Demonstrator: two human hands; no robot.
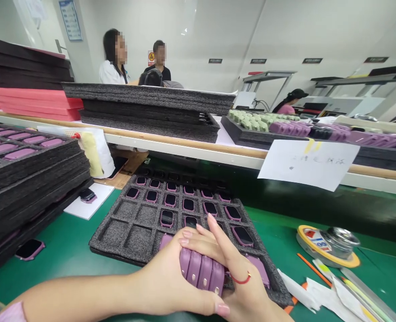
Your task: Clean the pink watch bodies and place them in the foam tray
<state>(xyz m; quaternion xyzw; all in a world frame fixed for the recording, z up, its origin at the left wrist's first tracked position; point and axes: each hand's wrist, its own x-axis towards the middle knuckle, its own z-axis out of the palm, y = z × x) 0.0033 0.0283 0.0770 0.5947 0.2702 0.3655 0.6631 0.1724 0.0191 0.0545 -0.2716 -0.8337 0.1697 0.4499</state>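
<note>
My left hand [166, 281] and my right hand [233, 273] are closed together around a row of several purple watch bodies [202, 272], held side by side on edge over the near edge of a black foam tray [131, 230]. The fingers of my right hand stretch over the top of the row, and my left hand cups it from the left. The tray's far pockets hold purple watch bodies with dark screens [187, 205], face up. Its near-left pockets are bare.
Stacked black foam trays [27, 179] with purple parts stand at left, and a loose watch body [29, 249] lies by them. A tape roll with a metal dish [332, 246], pens and paper scraps sit at right. Beyond a shelf with a paper label [308, 163], other people stand.
</note>
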